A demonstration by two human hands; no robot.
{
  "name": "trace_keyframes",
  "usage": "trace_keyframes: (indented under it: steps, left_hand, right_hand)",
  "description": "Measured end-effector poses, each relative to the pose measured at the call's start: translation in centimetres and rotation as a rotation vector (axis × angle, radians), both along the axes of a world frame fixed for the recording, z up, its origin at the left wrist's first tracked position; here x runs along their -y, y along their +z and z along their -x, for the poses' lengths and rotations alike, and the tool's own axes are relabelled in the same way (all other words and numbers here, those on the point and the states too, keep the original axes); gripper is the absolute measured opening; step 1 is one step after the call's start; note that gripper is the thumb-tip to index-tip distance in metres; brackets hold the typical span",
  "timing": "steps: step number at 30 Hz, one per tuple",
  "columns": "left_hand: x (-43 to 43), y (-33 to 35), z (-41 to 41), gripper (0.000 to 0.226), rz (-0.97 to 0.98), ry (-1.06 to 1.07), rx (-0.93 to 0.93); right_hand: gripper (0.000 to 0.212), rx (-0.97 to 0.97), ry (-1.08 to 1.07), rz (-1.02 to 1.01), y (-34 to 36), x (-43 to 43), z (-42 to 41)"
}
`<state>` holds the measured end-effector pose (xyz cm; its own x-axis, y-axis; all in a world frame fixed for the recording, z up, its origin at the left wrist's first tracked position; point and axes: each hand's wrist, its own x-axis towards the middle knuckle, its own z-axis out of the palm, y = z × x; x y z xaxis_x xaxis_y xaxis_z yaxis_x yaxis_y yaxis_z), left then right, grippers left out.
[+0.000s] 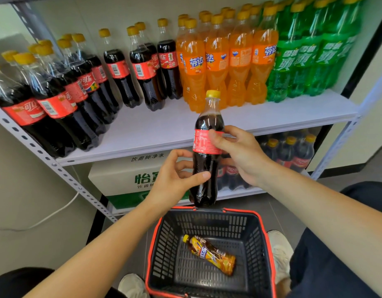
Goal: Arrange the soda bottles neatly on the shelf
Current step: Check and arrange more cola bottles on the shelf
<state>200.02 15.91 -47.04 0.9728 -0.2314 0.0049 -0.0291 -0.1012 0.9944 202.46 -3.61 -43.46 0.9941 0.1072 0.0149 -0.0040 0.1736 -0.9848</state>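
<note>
I hold a cola bottle [207,123] with a yellow cap upright in front of the white shelf [164,127]. My right hand [239,151] grips it round the red label. My left hand [177,177] grips its lower body with thumb and fingers. On the shelf stand several cola bottles [82,87] at the left, orange soda bottles [220,61] in the middle and green soda bottles [304,57] at the right. One orange soda bottle [211,254] lies on its side in the basket [261,244] below.
The dark basket with a red rim sits on the floor between my shoes. On the lower shelf are a white and green water carton [125,177] and more cola bottles [293,151]. A white cable [56,209] runs along the wall at the left.
</note>
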Motion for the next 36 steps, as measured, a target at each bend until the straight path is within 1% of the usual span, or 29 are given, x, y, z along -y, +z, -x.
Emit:
trace_keyframes:
  steps: [4, 6, 7, 8, 10, 11, 12, 15, 18, 21, 23, 25, 26, 27, 29, 31, 32, 35, 36]
  left_hand:
    - [-0.2, 0.5, 0.0, 0.045, 0.222, -0.107, -0.125]
    - [-0.1, 0.7, 0.1, 0.044, 0.291, -0.151, -0.182]
    - [0.1, 0.8, 0.1, 0.047, 0.313, -0.158, -0.210]
    - [0.2, 0.8, 0.1, 0.052, 0.328, -0.160, -0.233]
    - [0.2, 0.7, 0.1, 0.060, 0.341, -0.162, -0.253]
    - [0.2, 0.8, 0.2, 0.062, 0.344, -0.169, -0.259]
    - [0.3, 0.8, 0.3, 0.062, 0.344, -0.184, -0.264]
    - [0.7, 0.8, 0.5, 0.058, 0.302, -0.229, -0.249]
    - [1.2, 0.6, 0.5, 0.053, 0.253, -0.162, -0.231]
    - [0.9, 0.6, 0.4, 0.053, 0.301, -0.126, -0.229]
    - [0.5, 0.8, 0.2, 0.053, 0.354, -0.118, -0.239]
    - [0.3, 0.8, 0.1, 0.063, 0.380, -0.131, -0.265]
    - [0.1, 0.8, 0.1, 0.069, 0.389, -0.153, -0.275]
    - [0.1, 0.8, 0.2, 0.071, 0.404, -0.187, -0.289]
    - [0.1, 0.8, 0.2, 0.060, 0.440, -0.252, -0.337]
    - [0.2, 0.9, 0.1, 0.050, 0.400, -0.291, -0.351]
    - [0.4, 1.0, 0.1, 0.048, 0.325, -0.297, -0.309]
    - [1.1, 0.6, 0.2, 0.058, 0.030, -0.199, -0.101]
    - [1.3, 0.5, 0.2, 0.062, -0.013, -0.134, -0.067]
  right_hand:
    - [0.027, 0.040, -0.045, 0.017, 0.3, 0.3, -0.2]
    - [0.020, 0.062, -0.070, 0.006, 0.0, 0.3, -0.2]
    - [0.019, 0.068, -0.074, -0.001, -0.1, 0.2, -0.2]
    - [0.022, 0.067, -0.073, -0.004, -0.3, 0.1, -0.2]
    - [0.037, 0.039, -0.052, -0.013, -0.2, 0.1, -0.2]
    - [0.045, 0.020, -0.030, -0.021, 0.0, 0.1, -0.2]
    - [0.048, 0.015, -0.003, -0.022, 0.1, 0.2, -0.3]
    - [0.038, 0.067, 0.011, -0.018, 0.2, 0.2, -0.3]
    - [0.037, 0.080, -0.048, -0.032, 0.1, 0.0, -0.2]
    - [0.037, 0.104, -0.073, -0.013, 0.2, 0.1, -0.2]
    - [0.036, 0.112, -0.076, -0.037, 0.5, 0.5, -0.4]
    - [0.039, 0.097, -0.033, -0.108, 0.8, 0.7, -0.5]
    - [0.043, 0.084, 0.002, -0.144, 0.9, 0.7, -0.5]
    - [0.049, 0.072, 0.038, -0.168, 0.9, 0.6, -0.4]
    - [0.059, 0.075, 0.082, -0.171, 1.1, 0.4, -0.3]
    - [0.060, 0.106, 0.055, -0.157, 1.3, 0.4, -0.1]
    - [0.059, 0.121, 0.022, -0.148, 1.3, 0.4, -0.1]
    - [0.047, 0.169, -0.067, -0.073, 0.8, 0.2, 0.0]
    - [0.045, 0.182, -0.088, -0.043, 0.7, 0.1, 0.0]
